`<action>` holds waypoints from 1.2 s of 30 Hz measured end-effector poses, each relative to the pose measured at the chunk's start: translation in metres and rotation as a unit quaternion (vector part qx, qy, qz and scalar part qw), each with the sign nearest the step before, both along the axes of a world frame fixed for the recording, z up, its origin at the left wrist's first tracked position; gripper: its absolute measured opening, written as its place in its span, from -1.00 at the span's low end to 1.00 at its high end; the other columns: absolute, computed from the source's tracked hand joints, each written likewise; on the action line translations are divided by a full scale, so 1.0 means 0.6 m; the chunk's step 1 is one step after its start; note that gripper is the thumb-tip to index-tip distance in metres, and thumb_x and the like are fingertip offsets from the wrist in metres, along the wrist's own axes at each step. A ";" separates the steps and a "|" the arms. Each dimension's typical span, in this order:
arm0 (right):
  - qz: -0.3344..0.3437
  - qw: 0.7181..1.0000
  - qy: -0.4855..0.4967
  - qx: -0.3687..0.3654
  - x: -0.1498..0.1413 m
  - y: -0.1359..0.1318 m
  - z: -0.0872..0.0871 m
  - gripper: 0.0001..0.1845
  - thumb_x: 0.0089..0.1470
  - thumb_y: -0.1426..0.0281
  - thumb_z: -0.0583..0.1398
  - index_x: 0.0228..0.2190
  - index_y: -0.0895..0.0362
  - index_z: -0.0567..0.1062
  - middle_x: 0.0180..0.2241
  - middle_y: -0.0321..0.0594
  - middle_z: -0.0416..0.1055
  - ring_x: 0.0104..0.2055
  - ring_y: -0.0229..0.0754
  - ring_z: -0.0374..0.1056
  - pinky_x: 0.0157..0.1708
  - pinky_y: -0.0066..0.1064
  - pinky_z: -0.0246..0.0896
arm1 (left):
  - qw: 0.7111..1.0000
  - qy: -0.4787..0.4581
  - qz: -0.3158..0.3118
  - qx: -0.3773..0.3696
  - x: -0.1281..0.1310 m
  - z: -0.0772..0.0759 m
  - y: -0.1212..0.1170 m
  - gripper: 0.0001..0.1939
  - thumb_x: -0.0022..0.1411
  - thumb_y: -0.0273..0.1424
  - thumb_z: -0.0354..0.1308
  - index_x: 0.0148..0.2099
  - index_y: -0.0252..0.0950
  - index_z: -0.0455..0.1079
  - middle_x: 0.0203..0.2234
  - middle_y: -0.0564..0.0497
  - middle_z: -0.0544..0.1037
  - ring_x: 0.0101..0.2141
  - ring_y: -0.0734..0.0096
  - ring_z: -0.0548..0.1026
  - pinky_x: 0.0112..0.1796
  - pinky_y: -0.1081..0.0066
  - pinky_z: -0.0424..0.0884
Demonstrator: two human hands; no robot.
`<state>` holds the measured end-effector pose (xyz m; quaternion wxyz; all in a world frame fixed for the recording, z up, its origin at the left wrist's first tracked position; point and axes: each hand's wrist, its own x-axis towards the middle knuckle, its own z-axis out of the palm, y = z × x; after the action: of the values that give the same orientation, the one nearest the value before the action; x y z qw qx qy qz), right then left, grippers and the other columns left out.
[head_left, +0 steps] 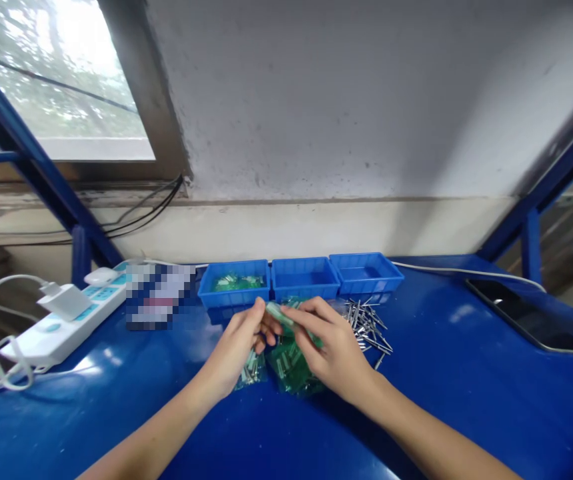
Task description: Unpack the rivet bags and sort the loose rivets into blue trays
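Note:
Between my two hands, in the middle of the view, is a small green-tinted clear plastic packet (280,313). My left hand (239,343) is closed at its left end, with the thumb up and the fingers curled. The fingertips of my right hand (330,340) pinch its right end. What lies inside it is too small to make out. Below the hands, a green plastic bag (294,370) of slim metal pieces lies on the table. A smaller clear bag (250,371) with similar pieces sits left of it, partly hidden by my left hand.
Loose metal pins (369,327) lie in a pile to the right. Behind stand a blue bin (234,293) holding green packets and two other blue bins (305,291) (366,285). A white power strip (61,333) with cables is left, a phone (526,315) right.

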<state>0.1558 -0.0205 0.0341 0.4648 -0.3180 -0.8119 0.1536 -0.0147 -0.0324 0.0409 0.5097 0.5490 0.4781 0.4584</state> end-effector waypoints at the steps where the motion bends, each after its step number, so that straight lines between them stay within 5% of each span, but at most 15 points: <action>1: -0.003 1.000 -0.016 0.018 0.000 0.000 -0.004 -0.60 0.08 0.56 0.03 -0.07 0.06 0.45 -0.26 -0.13 0.29 -0.23 -0.19 0.26 -0.27 -0.32 0.26 | 0.999 -0.031 0.004 -0.023 -0.001 0.000 0.001 -0.56 0.28 -0.09 -0.10 -0.37 -0.36 0.35 -0.51 -0.01 0.39 -0.50 0.47 0.35 -0.55 0.52 0.20; 3: -0.024 0.999 -0.036 0.032 -0.001 0.000 -0.009 -0.53 0.04 0.63 0.01 -0.08 0.04 0.45 -0.16 -0.08 0.24 -0.12 -0.13 0.21 -0.21 -0.25 0.26 | 1.000 -0.016 0.017 -0.012 -0.004 -0.001 0.001 -0.67 0.26 -0.16 -0.01 -0.33 -0.34 0.34 -0.54 0.04 0.37 -0.51 0.48 0.35 -0.53 0.52 0.22; 6: -0.059 0.998 -0.019 -0.002 -0.001 0.000 -0.005 -0.61 0.02 0.61 0.04 -0.19 0.06 0.50 -0.11 -0.07 0.20 -0.04 -0.08 0.16 -0.14 -0.20 0.22 | 0.979 0.142 0.068 0.127 -0.009 -0.006 0.000 -0.78 0.26 -0.28 0.00 -0.27 -0.30 0.37 -0.53 0.05 0.40 -0.49 0.46 0.37 -0.46 0.47 0.29; 8: -0.057 0.996 0.016 -0.060 -0.001 0.000 0.004 -0.79 0.08 0.47 0.09 -0.31 0.09 0.52 -0.20 -0.12 0.25 -0.10 -0.11 0.20 -0.12 -0.21 0.21 | 0.931 0.248 0.074 0.257 -0.012 -0.011 -0.002 -0.82 0.26 -0.39 -0.01 -0.19 -0.29 0.40 -0.39 -0.01 0.46 -0.38 0.40 0.42 -0.34 0.41 0.36; 10: -0.040 0.990 0.051 -0.124 -0.002 0.000 0.013 -0.75 0.14 0.32 0.08 -0.46 0.13 0.48 -0.38 -0.21 0.27 -0.26 -0.19 0.25 -0.22 -0.30 0.22 | 0.876 0.311 0.051 0.366 -0.014 -0.017 -0.002 -0.77 0.26 -0.48 -0.03 -0.08 -0.26 0.39 -0.23 -0.06 0.47 -0.24 0.34 0.44 -0.20 0.34 0.38; 14: -0.049 0.980 0.061 -0.185 -0.006 0.003 0.017 -0.61 0.16 0.29 0.04 -0.66 0.14 0.29 -0.60 -0.35 0.17 -0.49 -0.30 0.17 -0.46 -0.45 0.09 | 0.814 0.385 0.021 0.435 -0.017 -0.024 0.001 -0.67 0.25 -0.54 -0.01 0.04 -0.22 0.33 -0.14 -0.09 0.44 -0.14 0.27 0.40 -0.12 0.20 0.39; 16: -0.059 0.979 0.050 -0.188 -0.008 0.004 0.014 -0.66 0.13 0.35 0.06 -0.65 0.15 0.31 -0.60 -0.35 0.19 -0.50 -0.31 0.17 -0.48 -0.47 0.06 | 0.818 0.393 0.010 0.419 -0.016 -0.021 0.001 -0.63 0.23 -0.53 0.02 0.08 -0.20 0.30 -0.10 -0.10 0.42 -0.09 0.23 0.38 -0.09 0.15 0.37; 19: -0.082 0.984 0.027 -0.158 -0.008 0.006 0.008 -0.72 0.09 0.41 0.07 -0.61 0.15 0.38 -0.59 -0.33 0.24 -0.51 -0.30 0.19 -0.48 -0.47 0.07 | 0.879 0.343 0.002 0.332 -0.012 -0.007 -0.001 -0.64 0.20 -0.42 0.10 0.06 -0.19 0.32 -0.11 -0.09 0.42 -0.09 0.23 0.39 -0.09 0.18 0.38; 21: -0.086 0.990 0.002 -0.108 -0.007 0.006 0.004 -0.75 0.10 0.44 0.06 -0.56 0.16 0.44 -0.55 -0.29 0.27 -0.48 -0.28 0.22 -0.45 -0.45 0.10 | 0.939 0.260 0.011 0.227 -0.012 0.001 -0.001 -0.73 0.24 -0.27 0.06 -0.06 -0.22 0.40 -0.22 -0.07 0.47 -0.20 0.28 0.45 -0.20 0.26 0.42; 24: -0.049 0.997 -0.057 -0.026 -0.006 0.005 -0.003 -0.76 0.13 0.47 0.04 -0.35 0.14 0.51 -0.45 -0.22 0.35 -0.39 -0.24 0.26 -0.38 -0.42 0.14 | 0.995 0.095 0.014 0.036 -0.019 0.009 0.005 -0.51 0.33 -0.10 -0.22 -0.29 -0.30 0.42 -0.43 -0.07 0.49 -0.42 0.38 0.46 -0.40 0.38 0.41; 29: -0.033 0.985 -0.155 0.073 -0.004 0.009 -0.014 -0.70 0.18 0.50 0.01 -0.21 0.13 0.52 -0.43 -0.18 0.38 -0.39 -0.22 0.22 -0.36 -0.37 0.16 | 0.994 -0.037 -0.012 -0.103 -0.036 0.014 0.016 -0.77 0.19 -0.24 0.06 -0.35 -0.32 0.36 -0.49 0.00 0.48 -0.56 0.53 0.40 -0.55 0.51 0.28; 32: -0.043 0.977 -0.175 0.113 0.000 0.011 -0.014 -0.69 0.19 0.51 0.01 -0.14 0.14 0.49 -0.39 -0.15 0.41 -0.39 -0.21 0.22 -0.34 -0.34 0.18 | 0.985 -0.065 -0.005 -0.162 -0.042 0.018 0.017 -0.72 0.19 -0.18 0.02 -0.33 -0.31 0.36 -0.48 -0.01 0.50 -0.59 0.54 0.40 -0.58 0.51 0.27; 36: -0.036 0.978 -0.157 0.134 0.005 0.011 -0.008 -0.66 0.17 0.54 0.02 -0.07 0.14 0.45 -0.30 -0.12 0.42 -0.31 -0.17 0.25 -0.30 -0.29 0.22 | 0.993 0.008 0.023 -0.114 -0.052 0.026 0.024 -0.76 0.09 -0.21 0.15 -0.35 -0.31 0.36 -0.56 0.04 0.45 -0.64 0.55 0.35 -0.65 0.54 0.19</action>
<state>0.1585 -0.0141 0.0290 0.3753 -0.3016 -0.8761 -0.0255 -0.0458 -0.0179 0.0563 0.5547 0.4793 0.5439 0.4084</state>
